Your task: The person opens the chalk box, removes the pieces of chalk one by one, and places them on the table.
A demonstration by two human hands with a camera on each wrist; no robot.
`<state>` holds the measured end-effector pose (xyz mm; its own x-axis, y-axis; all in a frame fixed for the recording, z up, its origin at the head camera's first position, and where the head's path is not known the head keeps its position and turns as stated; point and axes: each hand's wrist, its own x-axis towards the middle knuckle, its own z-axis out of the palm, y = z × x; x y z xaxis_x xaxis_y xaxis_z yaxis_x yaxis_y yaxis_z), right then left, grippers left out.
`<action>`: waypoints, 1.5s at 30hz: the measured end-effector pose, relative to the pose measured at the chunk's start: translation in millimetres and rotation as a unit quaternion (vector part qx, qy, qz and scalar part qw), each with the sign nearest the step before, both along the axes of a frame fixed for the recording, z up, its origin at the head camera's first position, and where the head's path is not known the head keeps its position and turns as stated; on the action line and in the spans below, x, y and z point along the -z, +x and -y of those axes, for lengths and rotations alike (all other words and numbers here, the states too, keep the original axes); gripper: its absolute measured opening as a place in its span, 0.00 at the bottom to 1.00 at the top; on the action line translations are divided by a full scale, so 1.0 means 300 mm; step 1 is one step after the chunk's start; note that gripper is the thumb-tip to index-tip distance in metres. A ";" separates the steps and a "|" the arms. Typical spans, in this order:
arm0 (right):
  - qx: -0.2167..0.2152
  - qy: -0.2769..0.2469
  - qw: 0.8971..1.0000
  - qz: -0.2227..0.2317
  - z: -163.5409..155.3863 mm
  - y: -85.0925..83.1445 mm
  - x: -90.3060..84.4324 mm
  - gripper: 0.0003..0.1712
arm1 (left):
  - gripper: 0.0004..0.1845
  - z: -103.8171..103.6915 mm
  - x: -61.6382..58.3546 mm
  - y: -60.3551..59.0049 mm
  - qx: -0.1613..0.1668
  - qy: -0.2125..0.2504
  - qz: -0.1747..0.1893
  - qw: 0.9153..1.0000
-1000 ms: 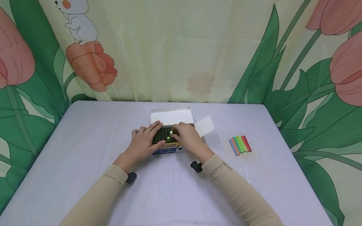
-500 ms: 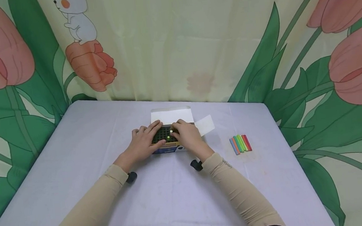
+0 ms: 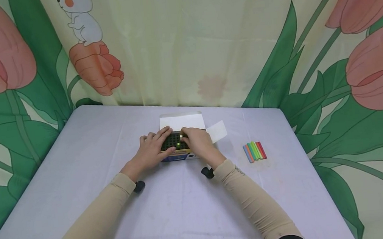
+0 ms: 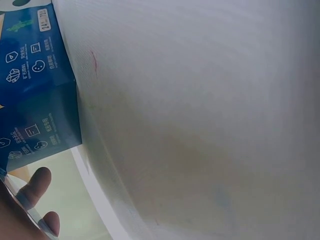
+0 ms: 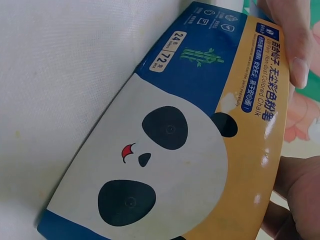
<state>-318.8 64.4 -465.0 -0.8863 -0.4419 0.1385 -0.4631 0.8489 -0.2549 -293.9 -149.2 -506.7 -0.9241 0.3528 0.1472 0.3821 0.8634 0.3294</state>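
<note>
A chalk box (image 5: pixel 195 145) with a panda on its front stands at the table's middle, its lid up. Inside is a dark holder (image 3: pixel 170 142) with rows of holes. My left hand (image 3: pixel 149 152) rests over the box's left end, thumb along the front top edge and fingers stretched toward the back. My right hand (image 3: pixel 198 143) pinches a stick of chalk (image 3: pixel 181 136) at the holder; only its pale end shows. Another yellow-green chalk stick (image 3: pixel 178 145) stands upright in a hole just in front of it. The right part of the holder is hidden under my right hand.
A row of several coloured chalk sticks (image 3: pixel 254 152) lies on the white tablecloth (image 3: pixel 172 212) to the right. The box's white lid (image 3: pixel 182 121) stands up at the back, and a side flap (image 3: pixel 216 131) sticks out right. A printed curtain (image 3: pixel 178 48) hangs behind.
My right fingers and the pinched chalk have shifted very slightly toward the back of the box. My left hand stays in place.
</note>
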 end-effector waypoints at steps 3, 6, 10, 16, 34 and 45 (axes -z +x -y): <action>0.001 -0.003 1.000 0.006 0.000 0.001 -0.004 0.11 | 0.43 0.001 0.000 -0.001 0.001 0.000 0.001 1.000; -0.001 -0.006 1.000 0.006 0.001 0.001 -0.005 0.12 | 0.43 0.003 0.000 -0.001 0.001 0.000 0.000 1.000; -0.001 -0.016 1.000 0.000 -0.001 0.003 -0.008 0.12 | 0.43 0.004 0.001 -0.002 0.002 0.003 -0.002 1.000; 0.006 -0.037 0.999 0.004 -0.002 0.001 -0.017 0.13 | 0.43 0.003 -0.001 -0.001 0.001 0.003 0.001 1.000; 0.033 -0.070 0.997 0.019 -0.020 -0.020 -0.023 0.15 | 0.43 -0.001 0.004 -0.009 -0.006 -0.005 0.008 1.000; 0.055 -0.219 0.972 0.060 -0.043 -0.017 -0.051 0.15 | 0.43 -0.003 0.005 -0.005 -0.005 -0.003 0.001 1.000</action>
<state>-324.0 77.4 -449.8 -0.9461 -0.2658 0.1852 -0.3208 0.6897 -0.6491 -295.5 -148.3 -508.3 -0.9277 0.3445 0.1437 0.3731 0.8689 0.3254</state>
